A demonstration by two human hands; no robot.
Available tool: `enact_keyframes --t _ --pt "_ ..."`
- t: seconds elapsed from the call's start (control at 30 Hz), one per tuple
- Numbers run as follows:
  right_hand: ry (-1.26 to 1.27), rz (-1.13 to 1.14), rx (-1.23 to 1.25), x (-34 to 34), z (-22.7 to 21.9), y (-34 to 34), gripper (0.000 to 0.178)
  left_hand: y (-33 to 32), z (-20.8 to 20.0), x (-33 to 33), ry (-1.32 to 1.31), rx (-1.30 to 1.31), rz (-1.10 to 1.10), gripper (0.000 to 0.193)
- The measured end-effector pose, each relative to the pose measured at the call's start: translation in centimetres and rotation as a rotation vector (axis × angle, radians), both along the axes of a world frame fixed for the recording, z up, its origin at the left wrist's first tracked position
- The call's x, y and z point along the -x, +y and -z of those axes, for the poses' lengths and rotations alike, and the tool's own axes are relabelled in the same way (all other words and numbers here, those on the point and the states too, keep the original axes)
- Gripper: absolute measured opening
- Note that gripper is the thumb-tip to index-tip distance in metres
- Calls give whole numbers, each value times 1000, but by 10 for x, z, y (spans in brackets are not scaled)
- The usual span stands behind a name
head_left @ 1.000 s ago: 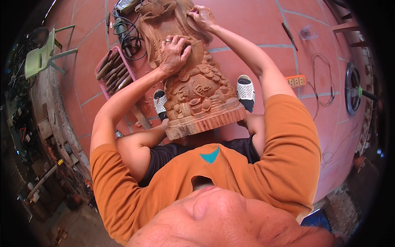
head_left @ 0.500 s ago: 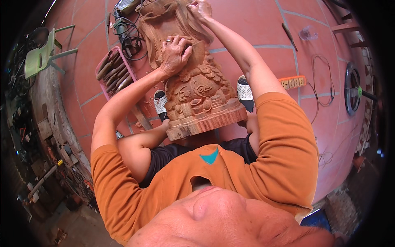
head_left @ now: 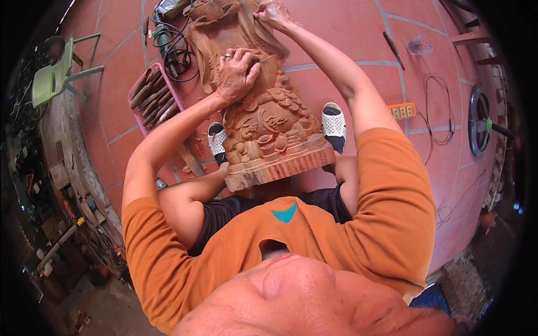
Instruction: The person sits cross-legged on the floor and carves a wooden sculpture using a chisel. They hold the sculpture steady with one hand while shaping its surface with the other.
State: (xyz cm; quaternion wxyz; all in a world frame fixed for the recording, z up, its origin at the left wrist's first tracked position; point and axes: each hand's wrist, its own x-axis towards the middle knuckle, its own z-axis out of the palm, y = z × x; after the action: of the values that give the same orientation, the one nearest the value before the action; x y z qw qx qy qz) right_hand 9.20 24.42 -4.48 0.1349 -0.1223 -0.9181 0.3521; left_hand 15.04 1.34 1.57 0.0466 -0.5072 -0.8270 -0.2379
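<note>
A reddish-brown wood carving [head_left: 263,131], thick with coin-like and leafy relief, lies lengthwise between my knees, its flat striped base nearest me. My left hand [head_left: 238,73], a ring on one finger, rests over its middle with the fingers bent but apart. At the far right edge of the carving, my right hand [head_left: 273,14] is closed, fingers pressed together. Whatever those fingers hold, if anything, is too small to make out. The far end of the carving runs out of view.
A pink basket of wooden-handled tools [head_left: 178,98] stands left of the carving, beside a corded power tool [head_left: 163,42]. Rightward on the tiled floor lie a slim tool [head_left: 393,49], a clear plastic cup [head_left: 419,45] and an orange power strip [head_left: 402,111]. A green chair [head_left: 51,84] stands far left.
My right forearm and elbow have shifted slightly to the right, and the right hand has turned a little at the carving's edge. The left hand stays almost where it was.
</note>
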Motion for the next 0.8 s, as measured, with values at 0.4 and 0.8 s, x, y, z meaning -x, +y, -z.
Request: enact_keyframes --t 0.4,0.8 --pt "8 227 224 1 17 -1 28 3 2 1 3 -40 17 20" --pt "1 321 212 -2 18 -15 28 2 2 1 8 -26 12 19"
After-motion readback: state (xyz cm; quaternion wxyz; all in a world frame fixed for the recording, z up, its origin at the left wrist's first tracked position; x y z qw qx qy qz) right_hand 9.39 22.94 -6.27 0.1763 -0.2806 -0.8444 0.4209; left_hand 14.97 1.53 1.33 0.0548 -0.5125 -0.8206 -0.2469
